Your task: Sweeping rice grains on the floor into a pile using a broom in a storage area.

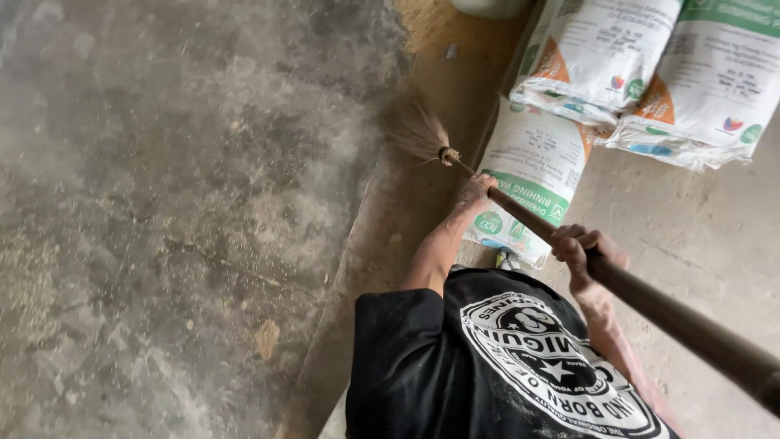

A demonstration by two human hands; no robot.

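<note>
Broom (569, 244) — dark wooden stick; splayed brown bristle head.

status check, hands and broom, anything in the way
Left hand low on the broom handle, right hand higher up, both gripping. Bristles on the dusty floor. White sacks stacked close beside.

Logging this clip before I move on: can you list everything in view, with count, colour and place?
broom: one, dark brown stick with a tan bristle head, held slanting from lower right to centre top
sacks: three, white with green and orange print, stacked at upper right
concrete floor: grey, dusty, fills the left
T-shirt: one, black with a white round print, bottom centre
left hand: gripping the stick near the bristles
right hand: gripping the stick farther back
</note>
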